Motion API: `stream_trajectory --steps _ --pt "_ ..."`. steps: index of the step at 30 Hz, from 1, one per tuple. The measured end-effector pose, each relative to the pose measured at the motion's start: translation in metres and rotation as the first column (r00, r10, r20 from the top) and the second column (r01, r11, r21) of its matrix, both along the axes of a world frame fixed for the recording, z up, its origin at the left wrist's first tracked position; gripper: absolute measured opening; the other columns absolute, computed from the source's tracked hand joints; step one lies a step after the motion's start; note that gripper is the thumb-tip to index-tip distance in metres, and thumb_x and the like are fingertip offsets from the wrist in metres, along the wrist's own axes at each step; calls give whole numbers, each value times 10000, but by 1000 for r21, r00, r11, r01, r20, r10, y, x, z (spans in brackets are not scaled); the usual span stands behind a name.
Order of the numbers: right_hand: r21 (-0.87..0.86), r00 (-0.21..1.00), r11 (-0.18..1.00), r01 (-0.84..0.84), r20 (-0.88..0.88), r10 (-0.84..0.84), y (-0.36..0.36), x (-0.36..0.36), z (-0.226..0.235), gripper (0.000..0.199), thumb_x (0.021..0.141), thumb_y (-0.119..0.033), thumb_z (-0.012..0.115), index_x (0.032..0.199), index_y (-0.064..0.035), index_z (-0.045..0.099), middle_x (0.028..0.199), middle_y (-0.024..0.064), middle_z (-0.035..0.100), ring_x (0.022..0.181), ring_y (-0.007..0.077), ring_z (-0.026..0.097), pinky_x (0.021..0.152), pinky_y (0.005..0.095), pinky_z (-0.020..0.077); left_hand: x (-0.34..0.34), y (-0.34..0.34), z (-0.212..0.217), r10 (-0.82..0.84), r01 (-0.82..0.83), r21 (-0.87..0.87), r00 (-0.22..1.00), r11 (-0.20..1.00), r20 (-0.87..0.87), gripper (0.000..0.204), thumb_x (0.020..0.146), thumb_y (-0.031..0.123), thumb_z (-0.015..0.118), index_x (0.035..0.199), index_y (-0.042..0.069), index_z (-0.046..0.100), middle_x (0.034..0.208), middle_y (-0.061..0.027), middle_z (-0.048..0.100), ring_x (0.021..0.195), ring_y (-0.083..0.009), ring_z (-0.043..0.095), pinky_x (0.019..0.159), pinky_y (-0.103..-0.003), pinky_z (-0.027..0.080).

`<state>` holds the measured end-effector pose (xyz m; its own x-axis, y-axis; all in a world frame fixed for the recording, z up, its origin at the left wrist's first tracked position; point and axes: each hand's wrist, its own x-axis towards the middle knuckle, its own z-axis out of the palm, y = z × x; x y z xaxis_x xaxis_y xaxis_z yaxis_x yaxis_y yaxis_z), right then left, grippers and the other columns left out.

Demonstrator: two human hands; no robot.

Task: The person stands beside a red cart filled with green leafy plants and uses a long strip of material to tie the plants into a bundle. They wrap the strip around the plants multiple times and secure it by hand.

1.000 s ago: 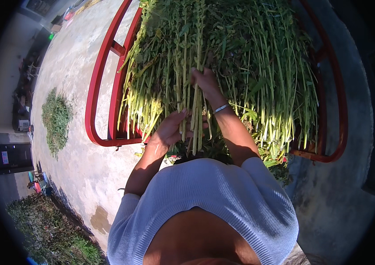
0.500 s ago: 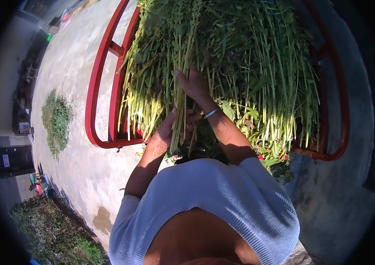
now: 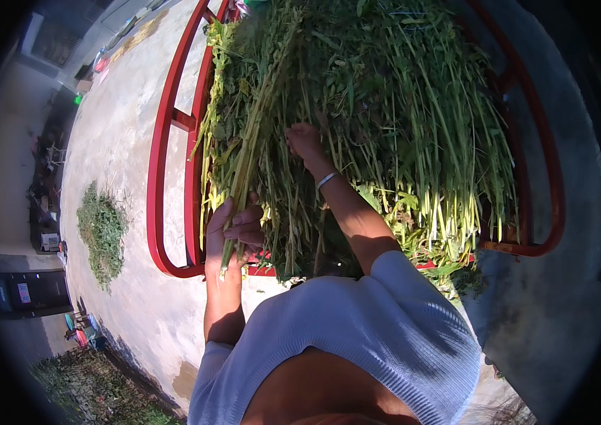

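Observation:
My left hand [image 3: 246,232] is wrapped round the cut ends of a bundle of long green plant stalks [image 3: 256,127]. The bundle slants up and away along the left part of a thick heap of similar leafy stalks [image 3: 414,106]. Pale ends of the held stalks stick out below my fingers. Over the middle of the heap is my right hand [image 3: 305,142], its fingers curled closed against the plants. Whether a stalk is pinched in it is too small to make out. A silvery bracelet [image 3: 327,180] circles my right wrist.
Red metal rails [image 3: 157,170] flank the heap, with another rail [image 3: 554,191] at the right. On the concrete floor [image 3: 145,312] lies a small pile of green plants [image 3: 101,230]. More cut plants [image 3: 88,379] lie at the lower left, near a dark cabinet-like box [image 3: 31,292].
My left hand has moved left with the bundle's lower ends, so the bundle now leans. My right hand has come away from the bundle, and its fingers have curled closed.

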<state>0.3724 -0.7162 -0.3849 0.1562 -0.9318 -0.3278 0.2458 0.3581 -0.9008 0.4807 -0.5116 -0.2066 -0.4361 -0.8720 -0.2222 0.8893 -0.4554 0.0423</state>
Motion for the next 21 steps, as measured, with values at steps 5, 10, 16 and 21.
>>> stream_trajectory --steps 5,10,16,21 --pt "98 846 995 3 530 -55 -29 32 11 248 866 -220 572 1043 -46 577 775 52 595 644 179 592 470 299 421 2 3 8 -14 14 -8 999 1000 -34 356 936 228 431 1181 -30 437 719 5 417 484 -20 417 542 -215 389" --pt "59 606 991 -118 795 25 -16 46 22 238 935 -205 457 752 -63 511 578 57 530 424 139 471 414 287 363 6 -2 3 10 -9 -17 999 1000 53 368 925 196 459 1179 -55 372 688 0 423 474 -19 463 490 -188 423" --pt "47 657 975 -218 745 111 40 17 25 229 931 -174 456 753 -42 516 605 66 556 432 110 463 383 240 343 22 11 -29 -7 8 -6 990 1000 140 348 913 147 427 1195 -55 405 704 -13 427 461 -35 413 501 -206 399" --pt "106 806 939 -328 550 220 129 0 33 231 928 -190 449 806 -32 565 617 49 566 461 109 488 402 224 370 29 15 -61 -1 24 -58 933 998 359 300 904 135 468 1157 -24 442 725 -17 442 464 -40 408 504 -218 371"
